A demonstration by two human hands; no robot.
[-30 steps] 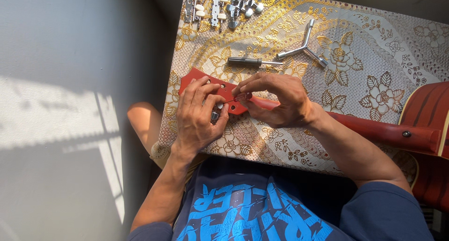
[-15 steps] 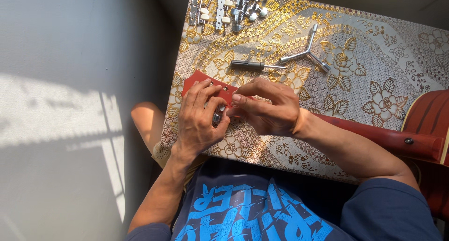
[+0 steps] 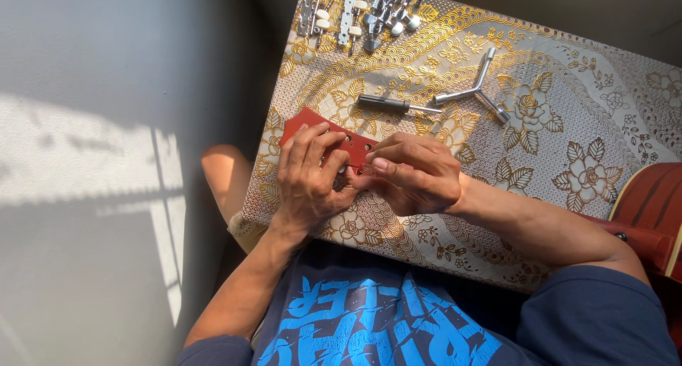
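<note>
Your two hands meet over the red guitar head (image 3: 323, 135), which lies flat on the gold flowered tablecloth (image 3: 554, 124), near its left edge. Your left hand (image 3: 309, 181) rests on top of the red head, fingers bent and close together, holding it down. Your right hand (image 3: 415, 174) has its thumb and first fingers pinched tight at the edge of the head, right next to your left fingers. Whatever small part sits in that pinch is hidden, so you cannot tell what it is.

A few round holes show in the red head, and they look open, with nothing in them. At the top of the cloth lie the silver tuning pegs with white knobs (image 3: 362, 11), well apart from your hands. None of them looks to be on the head, so most of the fitting seems to be left to do.

The screwdriver (image 3: 394, 104) lies just above the head, and the silver three-armed wrench (image 3: 479, 89) lies to its right. No hand touches either tool.

The red guitar body (image 3: 650, 210) sits at the far right, and its neck runs under your right arm toward the head.

Going by all this, the work looks to be in its early part
</note>
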